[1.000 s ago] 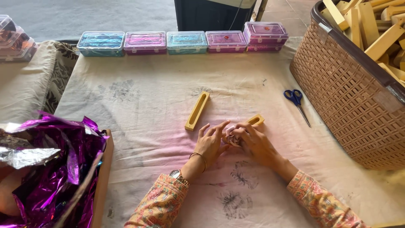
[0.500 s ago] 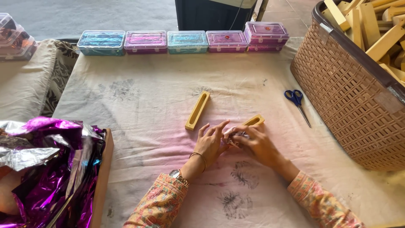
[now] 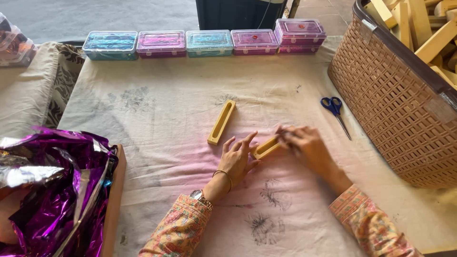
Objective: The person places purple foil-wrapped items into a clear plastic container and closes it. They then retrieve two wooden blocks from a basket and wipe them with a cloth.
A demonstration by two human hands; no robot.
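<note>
A yellow slotted block [image 3: 266, 148] is lying on the cloth-covered desk [image 3: 166, 109], just right of a second slotted block [image 3: 222, 122]. The left hand [image 3: 239, 158] is touching its near end with fingers spread, while the right hand [image 3: 307, 146] is gripping its far end. Blue scissors [image 3: 335, 112] are lying farther right.

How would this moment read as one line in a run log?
left hand: open, fingers on yellow mould | right hand: at mould's far end, grip unclear | second mould: apart | scissors: untouched
</note>
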